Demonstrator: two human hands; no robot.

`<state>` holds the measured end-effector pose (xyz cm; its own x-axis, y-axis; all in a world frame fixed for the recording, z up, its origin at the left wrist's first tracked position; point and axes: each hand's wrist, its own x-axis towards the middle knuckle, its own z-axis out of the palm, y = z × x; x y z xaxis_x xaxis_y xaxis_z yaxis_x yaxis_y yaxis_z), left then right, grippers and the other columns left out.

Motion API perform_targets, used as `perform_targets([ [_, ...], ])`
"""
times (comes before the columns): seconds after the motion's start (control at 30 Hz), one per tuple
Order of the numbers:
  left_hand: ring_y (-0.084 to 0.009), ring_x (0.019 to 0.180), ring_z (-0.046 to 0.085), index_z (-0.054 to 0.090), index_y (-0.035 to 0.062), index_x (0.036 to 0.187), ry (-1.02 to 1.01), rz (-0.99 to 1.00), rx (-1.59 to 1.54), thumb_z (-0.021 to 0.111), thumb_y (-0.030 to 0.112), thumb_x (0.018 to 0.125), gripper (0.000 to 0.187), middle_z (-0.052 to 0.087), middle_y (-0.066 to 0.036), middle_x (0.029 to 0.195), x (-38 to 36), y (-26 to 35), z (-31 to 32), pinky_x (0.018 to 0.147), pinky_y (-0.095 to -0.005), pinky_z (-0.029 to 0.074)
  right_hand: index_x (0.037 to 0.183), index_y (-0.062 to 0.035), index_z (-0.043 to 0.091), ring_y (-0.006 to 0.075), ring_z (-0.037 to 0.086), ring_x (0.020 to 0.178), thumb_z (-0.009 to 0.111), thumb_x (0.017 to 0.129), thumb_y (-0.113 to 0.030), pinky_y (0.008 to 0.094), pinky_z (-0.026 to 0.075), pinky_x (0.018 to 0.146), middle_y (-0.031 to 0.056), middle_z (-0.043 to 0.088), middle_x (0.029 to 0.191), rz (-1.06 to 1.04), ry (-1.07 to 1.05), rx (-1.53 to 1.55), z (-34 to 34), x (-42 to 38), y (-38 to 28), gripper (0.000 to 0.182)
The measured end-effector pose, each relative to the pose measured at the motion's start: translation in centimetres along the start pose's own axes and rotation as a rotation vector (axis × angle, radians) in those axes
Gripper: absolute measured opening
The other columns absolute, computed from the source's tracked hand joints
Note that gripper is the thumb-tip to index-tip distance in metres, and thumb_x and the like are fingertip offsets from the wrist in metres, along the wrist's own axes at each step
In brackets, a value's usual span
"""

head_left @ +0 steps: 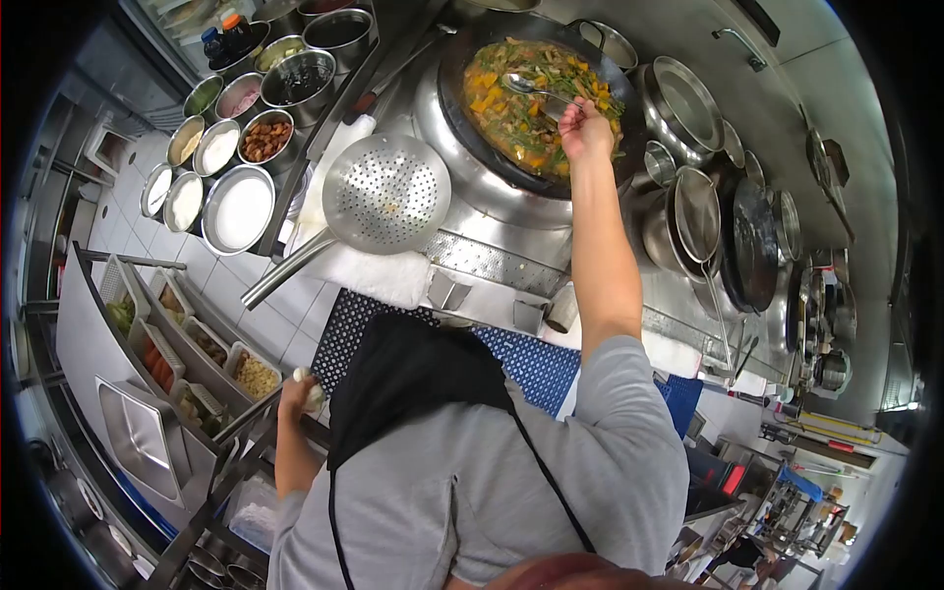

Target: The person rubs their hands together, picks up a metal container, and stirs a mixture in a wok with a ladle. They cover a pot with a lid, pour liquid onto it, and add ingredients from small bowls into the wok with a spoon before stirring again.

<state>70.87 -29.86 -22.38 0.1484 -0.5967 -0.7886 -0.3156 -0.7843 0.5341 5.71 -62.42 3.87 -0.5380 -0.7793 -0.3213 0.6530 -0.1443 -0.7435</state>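
My right hand (587, 130) reaches over the big wok (454, 123) and grips the handle of a metal spoon (521, 85). The spoon's bowl is down at the surface of a stew (501, 59) of green vegetables, orange chunks and broth. Low on the left, my left hand (297, 391) is closed around something small and whitish that I cannot make out, beside the vegetable bins. A large perforated strainer (385, 194) with a long handle lies left of the wok, resting partly on a white towel (379, 270).
Several metal pots of seasonings (239, 208) stand at the upper left, one with brown fried pieces (265, 140). Bins of chopped vegetables (254, 372) sit in a counter at the lower left. Stacked pans and sieves (696, 211) line the right side. A blue mat (536, 369) covers the floor.
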Motion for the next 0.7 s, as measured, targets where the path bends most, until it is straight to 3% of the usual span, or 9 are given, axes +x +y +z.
perform_targets([
  [0.1,-0.0257,0.057,0.066,0.065,0.0015,0.093,-0.059,-0.058,-0.015,0.074,0.024,0.075,0.031,0.066,-0.011,0.074,1.3,1.3,-0.6,0.045,-0.0393,0.054,0.101,0.0005,0.057,0.0151,0.051,0.059,0.043,0.104,-0.022,0.0269,0.046,0.051,0.0075,0.055,0.072,-0.048,-0.057,0.117,-1.3,-0.9,0.8,0.026],
  [0.2,-0.0263,0.055,0.066,0.065,-0.0004,0.094,-0.008,-0.087,0.132,0.074,0.024,0.074,0.033,0.067,-0.012,0.074,-0.6,5.3,-0.4,0.044,-0.0391,0.053,0.1,-0.0012,0.057,0.014,0.049,0.059,0.042,0.105,-0.023,0.026,0.044,0.051,0.0055,0.054,0.072,-0.045,0.031,-0.022,1.1,-5.6,1.4,0.027],
  [0.27,-0.0268,0.056,0.066,0.065,-0.0019,0.094,-0.025,-0.069,0.146,0.076,0.025,0.073,0.036,0.067,-0.013,0.074,0.5,4.6,-1.5,0.044,-0.0398,0.053,0.096,-0.0032,0.058,0.0122,0.047,0.059,0.044,0.105,-0.026,0.0255,0.041,0.049,0.003,0.052,0.071,-0.026,0.039,-0.118,2.3,-7.3,2.3,0.028],
  [0.4,-0.0278,0.057,0.067,0.066,-0.0032,0.092,-0.043,-0.07,0.189,0.077,0.028,0.073,0.038,0.067,-0.014,0.074,1.8,3.6,-3.2,0.045,-0.0416,0.054,0.094,-0.0059,0.059,0.009,0.039,0.055,0.047,0.104,-0.028,0.0245,0.033,0.046,0.0,0.047,0.068,0.061,-0.051,-0.15,4.9,-12.6,4.2,0.027],
  [0.63,-0.0278,0.06,0.066,0.066,-0.0031,0.094,-0.09,-0.219,0.241,0.077,0.029,0.072,0.041,0.066,-0.013,0.077,3.6,2.6,-5.5,0.05,-0.0436,0.056,0.09,-0.0053,0.058,0.0073,0.036,0.05,0.052,0.101,-0.026,0.0229,0.029,0.042,-0.0014,0.045,0.063,0.258,-0.398,-0.08,11.2,-24.0,5.2,0.024],
  [0.7,-0.0259,0.062,0.068,0.068,-0.0025,0.09,-0.083,-0.16,0.224,0.076,0.031,0.074,0.038,0.068,-0.014,0.075,4.7,1.1,-6.2,0.049,-0.042,0.055,0.091,-0.005,0.059,0.0065,0.035,0.046,0.053,0.1,-0.026,0.0215,0.028,0.038,-0.0019,0.045,0.061,0.285,-0.43,-0.06,13.7,-28.6,4.0,0.023],
])
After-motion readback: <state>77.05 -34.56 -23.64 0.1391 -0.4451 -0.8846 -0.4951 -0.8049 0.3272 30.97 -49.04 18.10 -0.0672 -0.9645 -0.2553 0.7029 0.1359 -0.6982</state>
